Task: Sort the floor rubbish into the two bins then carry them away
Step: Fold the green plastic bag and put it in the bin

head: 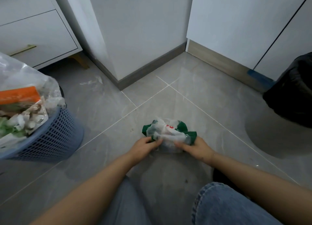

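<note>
Grey tiled floor (104, 110) runs into a corner of white walls with a grey skirting board (148, 69), and the person crouches there in blue jeans (224, 206). A crumpled plastic bag (168, 133), clear with green and a bit of red print, lies on the floor just ahead of the knees; the left hand (143, 148) pinches its near left edge with curled fingers and the right hand (197, 148) grips its right side the same way. Bare tile lies open all round the bag, out to both bins. Well to the left stands a blue mesh bin (55, 137), its clear liner heaped with wrappers, paper and an orange packet (20, 95). Far right, by the wall, sits a bin with a black liner (293, 89), contents not visible. A white drawer unit (38, 32) stands behind the blue bin.
</note>
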`<state>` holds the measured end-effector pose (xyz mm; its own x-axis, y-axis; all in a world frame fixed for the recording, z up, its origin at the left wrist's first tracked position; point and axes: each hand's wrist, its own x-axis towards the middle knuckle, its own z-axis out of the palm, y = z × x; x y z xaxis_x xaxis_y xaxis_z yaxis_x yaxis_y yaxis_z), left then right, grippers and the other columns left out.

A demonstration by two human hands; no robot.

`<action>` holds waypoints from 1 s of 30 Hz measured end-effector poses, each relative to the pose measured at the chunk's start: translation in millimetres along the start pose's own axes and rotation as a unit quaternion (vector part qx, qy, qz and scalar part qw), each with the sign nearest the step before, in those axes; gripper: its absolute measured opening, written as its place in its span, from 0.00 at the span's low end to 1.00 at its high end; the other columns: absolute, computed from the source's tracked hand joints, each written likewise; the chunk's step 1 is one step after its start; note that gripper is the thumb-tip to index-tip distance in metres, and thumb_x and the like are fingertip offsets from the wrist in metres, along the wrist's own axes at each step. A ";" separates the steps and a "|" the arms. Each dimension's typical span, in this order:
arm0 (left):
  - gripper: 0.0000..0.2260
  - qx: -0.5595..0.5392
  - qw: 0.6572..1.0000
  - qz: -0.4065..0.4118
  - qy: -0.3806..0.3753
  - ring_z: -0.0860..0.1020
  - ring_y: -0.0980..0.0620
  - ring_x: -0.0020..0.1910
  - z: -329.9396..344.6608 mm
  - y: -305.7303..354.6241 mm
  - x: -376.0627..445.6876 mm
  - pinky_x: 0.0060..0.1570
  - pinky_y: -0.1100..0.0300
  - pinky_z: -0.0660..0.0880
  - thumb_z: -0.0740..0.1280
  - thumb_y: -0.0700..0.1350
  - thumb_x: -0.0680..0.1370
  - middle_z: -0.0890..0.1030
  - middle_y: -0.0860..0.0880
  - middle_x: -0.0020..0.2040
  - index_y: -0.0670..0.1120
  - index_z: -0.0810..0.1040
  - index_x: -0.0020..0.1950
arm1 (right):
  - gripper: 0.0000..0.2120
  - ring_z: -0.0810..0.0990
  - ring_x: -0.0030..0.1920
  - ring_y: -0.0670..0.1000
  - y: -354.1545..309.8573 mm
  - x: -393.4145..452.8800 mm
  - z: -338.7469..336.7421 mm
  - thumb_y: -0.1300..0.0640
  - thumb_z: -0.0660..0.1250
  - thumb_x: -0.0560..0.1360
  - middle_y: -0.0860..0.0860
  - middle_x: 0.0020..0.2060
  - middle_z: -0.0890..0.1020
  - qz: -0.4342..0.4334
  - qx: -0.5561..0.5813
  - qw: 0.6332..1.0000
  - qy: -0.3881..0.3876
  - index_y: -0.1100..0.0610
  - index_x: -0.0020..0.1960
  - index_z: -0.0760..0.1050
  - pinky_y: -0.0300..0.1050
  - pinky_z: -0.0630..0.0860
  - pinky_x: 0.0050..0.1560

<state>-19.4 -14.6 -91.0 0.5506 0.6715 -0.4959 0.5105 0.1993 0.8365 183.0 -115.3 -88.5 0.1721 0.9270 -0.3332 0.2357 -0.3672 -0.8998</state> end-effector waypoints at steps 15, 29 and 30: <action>0.27 -0.071 0.971 -0.055 0.220 0.80 0.47 0.53 12.3 10.6 39.0 0.57 0.48 0.76 0.78 0.53 0.63 0.81 0.46 0.55 0.45 0.77 0.58 | 0.41 0.78 0.51 0.55 -23.6 52.9 -1.1 0.37 0.77 0.58 0.54 0.52 0.76 0.206 -0.106 0.965 0.123 0.59 0.60 0.66 0.44 0.77 0.43; 0.10 -0.102 0.953 0.162 0.233 0.81 0.53 0.47 -52.1 65.9 -72.1 0.48 0.60 0.78 0.73 0.36 0.71 0.83 0.50 0.46 0.49 0.81 0.48 | 0.24 0.81 0.46 0.46 -150.1 24.7 19.9 0.52 0.79 0.63 0.48 0.49 0.82 -0.016 -0.137 0.984 -0.115 0.55 0.56 0.75 0.36 0.80 0.43; 0.10 -0.103 0.947 0.176 0.249 0.81 0.54 0.47 -62.9 72.3 -87.9 0.47 0.62 0.78 0.73 0.37 0.71 0.83 0.50 0.46 0.50 0.81 0.49 | 0.23 0.82 0.44 0.46 -167.0 22.2 29.0 0.54 0.79 0.63 0.49 0.47 0.82 -0.034 -0.123 0.986 -0.111 0.56 0.55 0.76 0.36 0.79 0.41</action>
<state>-72.5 -14.3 27.8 0.2565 0.9653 -0.0498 0.1857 0.0013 0.9826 119.8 -31.1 46.2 -0.0586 0.9339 -0.3528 0.4693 -0.2861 -0.8354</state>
